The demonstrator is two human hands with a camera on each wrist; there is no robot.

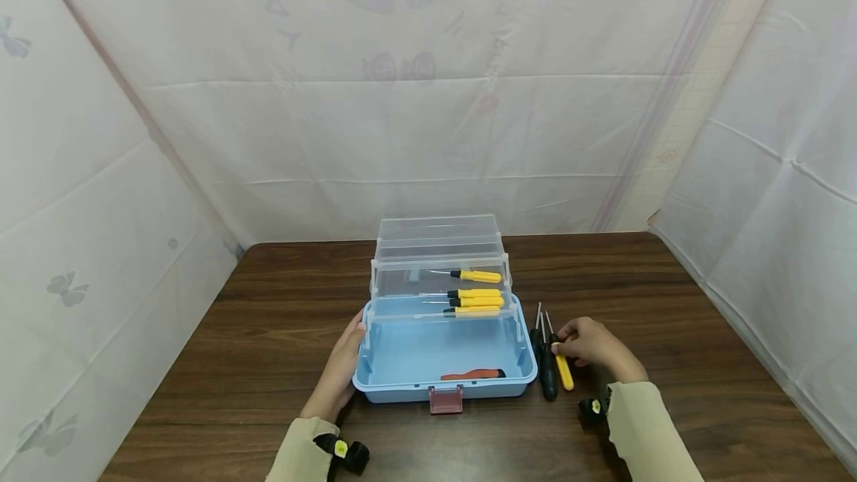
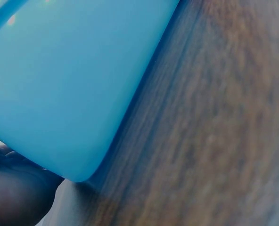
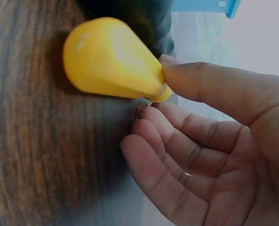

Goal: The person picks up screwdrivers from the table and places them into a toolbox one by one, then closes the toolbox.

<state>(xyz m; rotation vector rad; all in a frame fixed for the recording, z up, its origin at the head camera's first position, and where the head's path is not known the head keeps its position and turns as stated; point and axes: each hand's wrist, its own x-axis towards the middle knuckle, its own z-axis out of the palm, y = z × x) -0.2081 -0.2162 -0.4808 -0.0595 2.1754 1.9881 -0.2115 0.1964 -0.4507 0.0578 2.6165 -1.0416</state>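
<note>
A light blue toolbox (image 1: 442,352) lies open on the table. My left hand (image 1: 343,367) holds its left side at the rim; in the left wrist view the toolbox wall (image 2: 78,89) hides part of that hand. To the right of the box, my right hand (image 1: 596,348) pinches a yellow-handled screwdriver (image 1: 565,373) between thumb and fingers. The right wrist view shows the yellow handle (image 3: 111,59) close up, with the thumb on its narrow neck. Black-handled screwdrivers (image 1: 548,370) lie just left of this hand, beside the box.
Several yellow-handled screwdrivers (image 1: 478,276) lie in the clear trays (image 1: 402,285) at the back of the box. An orange tool (image 1: 472,374) with a dark end lies inside near the front wall. A reddish latch (image 1: 445,401) hangs at the front. Pale sheeting (image 1: 428,132) surrounds the wooden table (image 1: 268,333).
</note>
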